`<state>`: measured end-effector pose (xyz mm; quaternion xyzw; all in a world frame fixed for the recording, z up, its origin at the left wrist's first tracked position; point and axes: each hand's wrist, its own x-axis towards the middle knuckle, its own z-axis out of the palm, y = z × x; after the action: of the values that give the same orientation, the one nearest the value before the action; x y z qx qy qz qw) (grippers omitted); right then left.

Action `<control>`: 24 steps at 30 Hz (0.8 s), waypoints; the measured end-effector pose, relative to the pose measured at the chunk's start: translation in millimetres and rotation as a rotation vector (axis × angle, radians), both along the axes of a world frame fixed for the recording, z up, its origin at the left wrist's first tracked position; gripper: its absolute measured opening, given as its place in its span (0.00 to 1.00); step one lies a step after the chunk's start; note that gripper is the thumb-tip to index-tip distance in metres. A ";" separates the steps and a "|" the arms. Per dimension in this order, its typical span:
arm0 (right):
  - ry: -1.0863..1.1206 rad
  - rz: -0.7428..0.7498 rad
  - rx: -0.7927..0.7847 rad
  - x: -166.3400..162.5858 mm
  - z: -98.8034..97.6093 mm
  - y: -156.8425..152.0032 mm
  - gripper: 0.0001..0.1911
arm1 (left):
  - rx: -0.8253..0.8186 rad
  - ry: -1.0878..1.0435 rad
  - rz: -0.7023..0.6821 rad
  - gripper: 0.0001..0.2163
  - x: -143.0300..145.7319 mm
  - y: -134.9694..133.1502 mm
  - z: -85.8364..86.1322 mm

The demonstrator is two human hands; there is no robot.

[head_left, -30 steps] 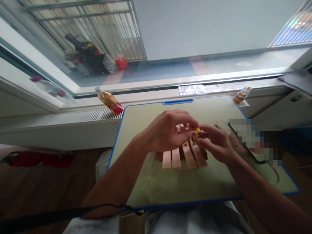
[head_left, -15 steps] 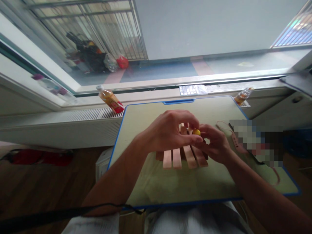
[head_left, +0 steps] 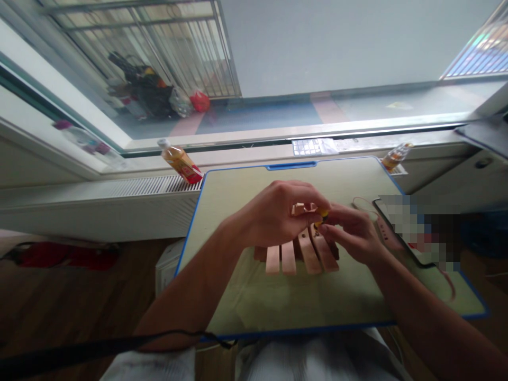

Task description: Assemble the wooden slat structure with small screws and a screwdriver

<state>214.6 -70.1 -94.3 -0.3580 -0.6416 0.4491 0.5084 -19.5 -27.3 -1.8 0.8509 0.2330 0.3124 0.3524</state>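
Note:
A short yellow-and-black screwdriver (head_left: 323,212) is held between both hands above a small wooden slatted piece (head_left: 288,258). My left hand (head_left: 283,214) reaches over the slats from the left, its thumb and fingers closed at the screwdriver's top. From the right, my right hand (head_left: 353,233) pinches the same tool, thumb below and index finger above. Small dark screws or holes show in the two right-hand slats, just beneath the tool. The far part of the slatted piece is mostly hidden behind my left hand, and the screwdriver's tip is too small to make out.
The wooden piece rests on a pale folding table (head_left: 234,296) with a blue edge. A tablet-like device (head_left: 426,262), partly blurred out, and a pink cable strip (head_left: 384,233) lie at the right. Bottles (head_left: 180,161) stand beyond the table along the window.
My right hand has shifted its grip upward onto the yellow tool, with thumb and index finger now around it. The tool has tilted; more of the right slats shows. My left hand barely moved.

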 end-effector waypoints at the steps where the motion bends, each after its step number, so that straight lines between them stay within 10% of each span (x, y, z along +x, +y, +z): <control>1: -0.005 0.003 -0.001 0.4 0.2 -0.1 0.11 | 0.004 0.002 -0.010 0.06 0.3 0.0 0.0; 24: -0.015 0.016 0.009 -7.0 -4.1 0.6 0.14 | 0.015 0.001 0.075 0.02 4.3 -5.5 2.5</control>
<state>207.6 -69.5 -98.4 -0.3539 -0.6502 0.4474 0.5019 -15.2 -32.8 0.7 0.8443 0.2626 0.3268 0.3337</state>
